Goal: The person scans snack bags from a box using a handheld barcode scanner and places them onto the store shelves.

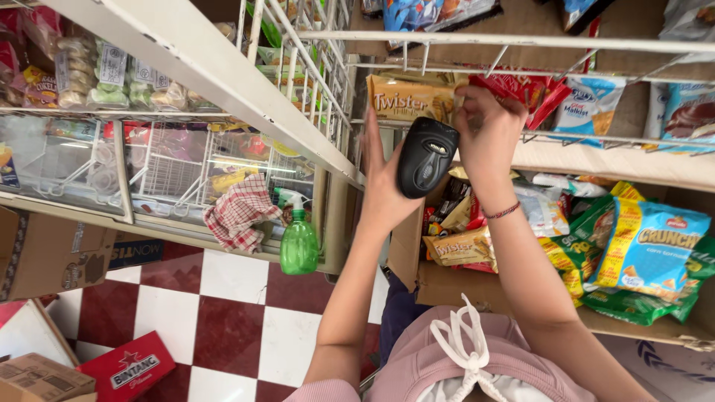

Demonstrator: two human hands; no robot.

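Note:
My left hand (383,190) grips a black handheld barcode scanner (424,155), raised in front of a white wire rack (514,41). My right hand (488,130) is up at the rack, fingers closed on a red snack packet (514,88) hanging there, just right of the scanner. A beige snack packet (406,99) hangs on the rack behind the scanner. A red bracelet sits on my right wrist.
An open cardboard box (406,249) of snack bags, green, yellow and blue (648,242), lies below my right arm. A green spray bottle (299,242) and a checked cloth (238,212) rest on a glass freezer (89,160) at left. Cardboard boxes (45,257) stand on the red-and-white tiled floor.

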